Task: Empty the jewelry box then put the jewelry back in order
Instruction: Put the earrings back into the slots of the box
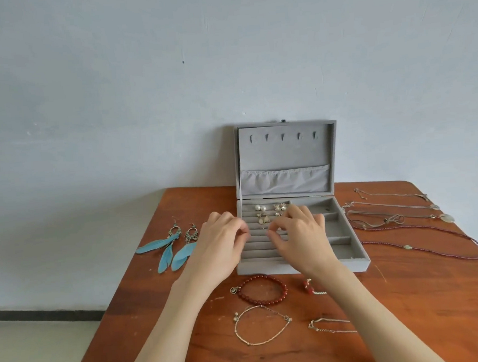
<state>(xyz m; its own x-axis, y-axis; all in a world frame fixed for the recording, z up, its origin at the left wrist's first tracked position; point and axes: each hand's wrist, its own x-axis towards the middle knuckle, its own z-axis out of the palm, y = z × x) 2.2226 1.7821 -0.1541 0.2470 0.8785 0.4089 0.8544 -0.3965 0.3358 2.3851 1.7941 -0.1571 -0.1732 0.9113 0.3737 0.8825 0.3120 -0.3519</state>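
The grey velvet jewelry box (302, 268) stands open at the table's back, its lid (286, 155) upright. Pearl studs (260, 207), flower studs (279, 206) and drop earrings (264, 220) sit in the far padded rows. Both hands hover over these rows. My right hand (302, 233) pinches a tiny shiny piece between thumb and forefinger. My left hand (222, 240) has its fingers curled beside it; I cannot make out anything in them. The side compartments (336, 231) on the right look almost bare.
On the wooden table (408, 310) lie blue feather earrings (166, 249) at left and a red bead bracelet (262, 290), a thin chain bracelet (262, 325), another chain (330, 325) and a red charm (308, 285) in front. Several necklaces (402, 212) lie at right.
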